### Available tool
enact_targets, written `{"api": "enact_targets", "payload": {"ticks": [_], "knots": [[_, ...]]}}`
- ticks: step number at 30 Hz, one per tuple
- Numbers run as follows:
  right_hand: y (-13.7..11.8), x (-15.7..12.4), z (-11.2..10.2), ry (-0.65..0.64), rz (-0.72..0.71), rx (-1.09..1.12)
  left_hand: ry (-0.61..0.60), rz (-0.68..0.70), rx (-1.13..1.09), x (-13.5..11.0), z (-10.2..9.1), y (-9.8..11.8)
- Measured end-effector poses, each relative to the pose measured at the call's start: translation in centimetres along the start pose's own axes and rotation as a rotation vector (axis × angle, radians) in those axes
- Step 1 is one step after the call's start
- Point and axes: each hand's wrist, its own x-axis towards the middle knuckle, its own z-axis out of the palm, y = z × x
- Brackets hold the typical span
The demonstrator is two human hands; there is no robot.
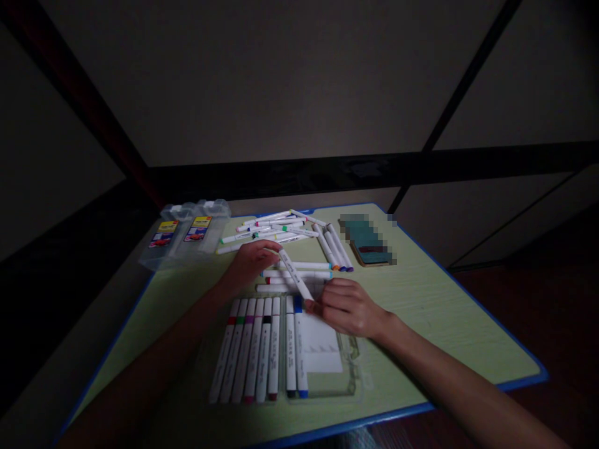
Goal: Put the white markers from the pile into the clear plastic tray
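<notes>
A white marker [294, 274] is held at a slant between both hands over the table. My left hand [250, 262] grips its upper end with fingers curled. My right hand [349, 307] pinches its lower end, just above a clear plastic tray [349, 374]. Several white markers with coloured caps [255, 349] lie side by side in the tray, with two more [296, 349] beside them. Three markers [299, 273] lie crosswise under the held one.
A loose heap of markers [281, 226] lies at the table's far side. A clear plastic case with yellow labels [187, 234] sits at the far left. A blurred teal object [369, 243] rests far right. The pale green table has a blue edge [524, 380].
</notes>
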Motion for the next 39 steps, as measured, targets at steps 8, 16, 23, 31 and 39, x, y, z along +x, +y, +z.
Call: {"api": "enact_targets", "payload": {"ticks": [8,16,23,31,39], "knots": [[-0.4,0.0,0.0,-0.041,-0.057,0.017,-0.027,-0.004,0.037,-0.1,0.4,0.1],[-0.8,0.2,-0.3,-0.081,-0.121,0.02,-0.059,0.011,0.045,-0.1,0.6,0.0],[-1.6,0.4,-0.1,-0.063,-0.145,0.073,-0.118,-0.021,0.071,-0.5,1.1,0.4],[-2.2,0.2,0.0,-0.067,-0.198,0.126,-0.157,0.03,0.064,-1.1,1.8,1.4],[-2.8,0.5,-0.3,-0.067,-0.215,0.168,-0.183,0.003,0.063,-1.5,2.3,2.1]]}}
